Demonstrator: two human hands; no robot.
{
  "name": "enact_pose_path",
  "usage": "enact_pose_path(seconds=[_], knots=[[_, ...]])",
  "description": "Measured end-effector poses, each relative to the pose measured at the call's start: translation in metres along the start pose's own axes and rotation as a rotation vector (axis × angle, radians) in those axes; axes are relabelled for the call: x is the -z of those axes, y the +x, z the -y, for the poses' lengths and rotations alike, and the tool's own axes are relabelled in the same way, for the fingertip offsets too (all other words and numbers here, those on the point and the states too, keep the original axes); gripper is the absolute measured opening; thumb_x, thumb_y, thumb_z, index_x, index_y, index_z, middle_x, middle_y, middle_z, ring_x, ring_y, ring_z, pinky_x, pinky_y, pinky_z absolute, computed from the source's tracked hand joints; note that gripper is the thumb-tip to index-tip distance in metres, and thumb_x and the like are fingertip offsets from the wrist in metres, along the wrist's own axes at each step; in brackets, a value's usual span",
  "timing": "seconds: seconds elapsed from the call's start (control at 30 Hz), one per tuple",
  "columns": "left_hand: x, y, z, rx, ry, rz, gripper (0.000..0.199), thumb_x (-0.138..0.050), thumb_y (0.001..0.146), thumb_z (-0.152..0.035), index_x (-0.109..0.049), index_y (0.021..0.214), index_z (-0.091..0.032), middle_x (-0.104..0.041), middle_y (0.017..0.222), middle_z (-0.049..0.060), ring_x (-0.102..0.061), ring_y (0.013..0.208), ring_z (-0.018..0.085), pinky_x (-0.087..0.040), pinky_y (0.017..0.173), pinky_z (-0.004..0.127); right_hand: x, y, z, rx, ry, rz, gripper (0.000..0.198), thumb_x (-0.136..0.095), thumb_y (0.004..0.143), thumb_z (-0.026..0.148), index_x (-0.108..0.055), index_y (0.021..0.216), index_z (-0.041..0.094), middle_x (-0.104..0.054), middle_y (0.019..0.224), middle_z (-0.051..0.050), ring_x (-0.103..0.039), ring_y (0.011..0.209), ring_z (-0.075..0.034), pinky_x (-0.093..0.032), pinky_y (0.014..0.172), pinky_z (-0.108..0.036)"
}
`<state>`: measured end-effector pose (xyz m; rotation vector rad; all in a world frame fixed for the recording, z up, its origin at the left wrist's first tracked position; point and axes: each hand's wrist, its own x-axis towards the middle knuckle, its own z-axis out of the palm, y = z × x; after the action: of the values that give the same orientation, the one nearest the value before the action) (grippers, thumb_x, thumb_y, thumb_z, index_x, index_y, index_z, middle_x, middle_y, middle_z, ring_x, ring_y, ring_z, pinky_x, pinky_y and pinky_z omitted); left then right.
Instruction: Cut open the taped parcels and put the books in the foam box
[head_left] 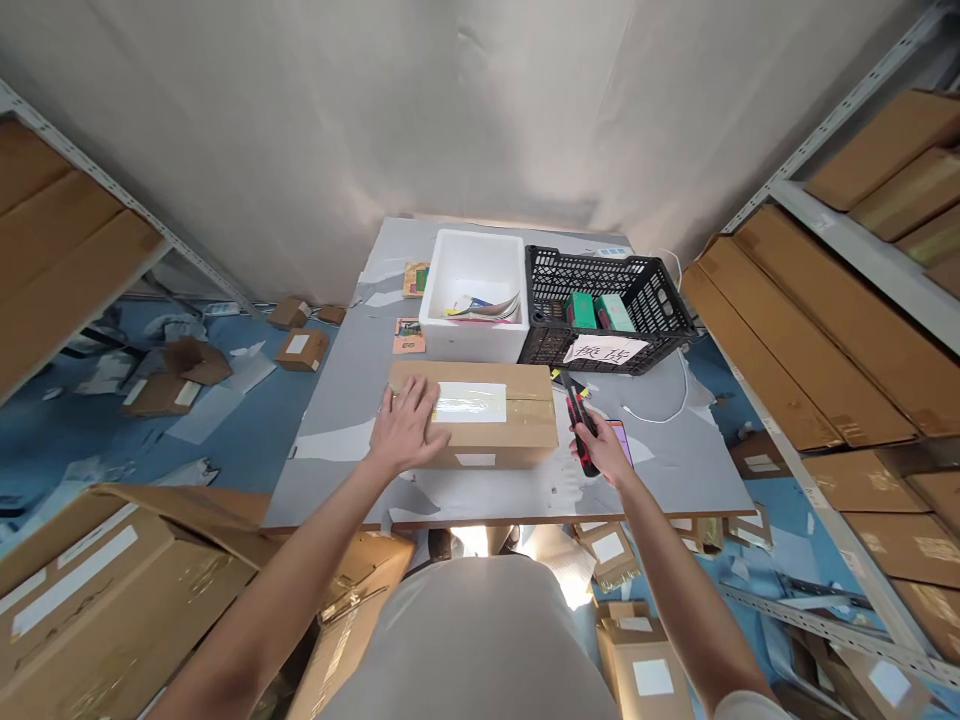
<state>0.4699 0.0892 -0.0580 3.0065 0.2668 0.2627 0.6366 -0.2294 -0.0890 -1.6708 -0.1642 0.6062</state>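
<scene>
My open left hand (405, 425) lay on the box (529, 418). Beside the box, my right hand (604, 452) gripped a knife (577, 408). The box looked not yet opened.

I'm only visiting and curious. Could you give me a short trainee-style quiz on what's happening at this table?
1. Multiple choice: What does the right hand hold?
A) a roll of tape
B) a red-and-black tool
C) a paintbrush

2. True or false: The left hand is inside the white bin.

3. Fill the gap: The green boxes sit in the black ____.

Key:
1. B
2. False: it lies spread on top of the cardboard box.
3. crate
</scene>
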Motion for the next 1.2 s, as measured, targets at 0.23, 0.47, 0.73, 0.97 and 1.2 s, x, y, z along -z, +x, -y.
enact_pose_path(seconds=[0.23, 0.47, 0.73, 0.97, 1.2], knots=[[-0.007, -0.006, -0.007, 0.010, 0.066, -0.001, 0.103, -0.044, 0.064, -0.077, -0.032, 0.140, -0.009, -0.030, 0.145, 0.024, -0.025, 0.135, 0.040, -0.009, 0.106, 0.060, 0.007, -0.021, 0.005, -0.011, -0.013, 0.126, 0.071, -0.058, 0.079, 0.046, -0.032, 0.142, 0.029, -0.060, 0.089, -0.003, -0.058, 0.052, -0.010, -0.049, 0.045, -0.025], [-0.007, -0.011, -0.011, 0.037, 0.044, 0.001, 0.103, -0.048, 0.063, -0.076, -0.032, 0.141, -0.009, -0.031, 0.145, 0.023, -0.026, 0.134, 0.040, -0.009, 0.107, 0.059, 0.018, -0.024, 0.011, -0.077, -0.073, 0.203, 0.067, -0.057, 0.082, 0.043, -0.030, 0.143, 0.032, -0.060, 0.091, -0.003, -0.058, 0.052, -0.009, -0.049, 0.044, -0.022], [-0.010, -0.010, -0.014, 0.110, 0.037, 0.008, 0.104, -0.050, 0.059, -0.077, -0.034, 0.140, -0.014, -0.030, 0.147, 0.020, -0.024, 0.134, 0.040, -0.012, 0.106, 0.060, 0.050, -0.023, 0.041, -0.170, -0.310, 0.518, 0.058, -0.061, 0.079, 0.035, -0.045, 0.135, 0.031, -0.059, 0.076, 0.001, -0.052, 0.044, -0.006, -0.039, 0.037, -0.017], [-0.008, -0.007, -0.015, 0.134, 0.028, 0.030, 0.105, -0.051, 0.058, -0.077, -0.033, 0.140, -0.015, -0.029, 0.147, 0.020, -0.024, 0.135, 0.040, -0.012, 0.105, 0.061, 0.063, -0.043, 0.043, -0.240, -0.262, 0.503, 0.061, -0.064, 0.077, 0.039, -0.046, 0.135, 0.030, -0.060, 0.080, 0.000, -0.051, 0.044, -0.006, -0.040, 0.039, -0.020], [-0.010, -0.009, -0.013, 0.092, 0.018, -0.004, 0.103, -0.050, 0.061, -0.075, -0.032, 0.141, -0.013, -0.028, 0.147, 0.021, -0.023, 0.135, 0.040, -0.007, 0.107, 0.060, 0.069, -0.050, 0.004, -0.106, 0.010, 0.158, 0.072, -0.067, 0.073, 0.040, -0.038, 0.137, 0.025, -0.061, 0.087, -0.002, -0.057, 0.052, -0.011, -0.047, 0.047, -0.025]])
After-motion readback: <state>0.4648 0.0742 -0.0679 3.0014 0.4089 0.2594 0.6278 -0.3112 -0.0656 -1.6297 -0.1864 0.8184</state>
